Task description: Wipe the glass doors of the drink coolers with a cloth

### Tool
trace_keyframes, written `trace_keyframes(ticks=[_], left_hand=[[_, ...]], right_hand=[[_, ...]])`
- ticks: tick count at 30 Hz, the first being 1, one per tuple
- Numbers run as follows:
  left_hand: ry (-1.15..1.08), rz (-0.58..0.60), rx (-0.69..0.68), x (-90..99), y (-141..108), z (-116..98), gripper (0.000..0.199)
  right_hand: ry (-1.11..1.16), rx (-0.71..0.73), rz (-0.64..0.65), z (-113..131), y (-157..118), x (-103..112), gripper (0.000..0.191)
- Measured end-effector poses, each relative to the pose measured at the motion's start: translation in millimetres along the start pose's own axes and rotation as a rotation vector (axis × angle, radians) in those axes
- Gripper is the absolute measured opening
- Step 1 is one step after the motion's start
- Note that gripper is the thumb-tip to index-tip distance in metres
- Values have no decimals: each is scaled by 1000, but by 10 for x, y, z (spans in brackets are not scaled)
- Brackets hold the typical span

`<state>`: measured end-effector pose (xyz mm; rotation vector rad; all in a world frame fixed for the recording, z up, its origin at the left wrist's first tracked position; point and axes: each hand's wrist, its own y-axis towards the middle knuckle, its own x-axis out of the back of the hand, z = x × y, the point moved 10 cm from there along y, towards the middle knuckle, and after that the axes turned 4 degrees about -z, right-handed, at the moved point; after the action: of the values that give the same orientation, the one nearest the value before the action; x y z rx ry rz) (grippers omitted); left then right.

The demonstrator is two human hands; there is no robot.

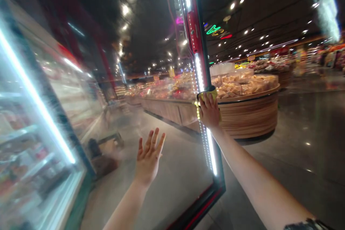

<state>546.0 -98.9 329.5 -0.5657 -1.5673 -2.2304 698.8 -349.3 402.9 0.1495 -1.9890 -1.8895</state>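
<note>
A glass door (172, 165) with a lit, dark and red frame (192, 30) stands swung out before me. My right hand (209, 111) presses a yellow cloth with a dark edge (211, 93) against the upright of that frame, its fingers laid over the cloth. Lower and to the left, my left hand (149, 156) is raised with its fingers spread, close to the glass; whether it touches the pane I cannot tell. Nothing is in the left hand.
Lit cabinet shelves (29, 158) with blurred goods lie at the left. Beyond the door stands a wood-panelled display counter (248, 115) heaped with packaged goods. Grey shiny floor (304, 151) stretches to the right. A blurred dark shape (105, 154) shows at lower left.
</note>
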Motion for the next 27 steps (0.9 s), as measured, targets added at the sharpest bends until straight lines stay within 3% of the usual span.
trace_keyframes(ticks=[6, 8, 11, 16, 18, 20, 25, 27], left_hand=[[9, 57, -15, -21, 11, 51, 86], [19, 70, -19, -21, 11, 55, 86], [21, 72, -22, -19, 11, 49, 86], [5, 68, -12, -38, 8, 40, 93], [11, 86, -8, -51, -27, 46, 96], [26, 113, -7, -53, -99, 60, 99], [62, 179, -13, -5, -369, 115, 105], [68, 190, -6, 9, -450, 151, 107]], right_hand=[[-55, 22, 38, 47, -1394, -289, 52], [-28, 63, 63, 50, -1623, -352, 52], [30, 114, 110, 27, -1393, -396, 55], [134, 38, 93, -24, -408, -324, 58], [173, 18, 86, 0, -367, -333, 61], [211, 1, 102, 11, -660, -394, 62], [291, 1, 163, 2, -1908, -506, 67], [325, 6, 164, 9, -2079, -462, 68]])
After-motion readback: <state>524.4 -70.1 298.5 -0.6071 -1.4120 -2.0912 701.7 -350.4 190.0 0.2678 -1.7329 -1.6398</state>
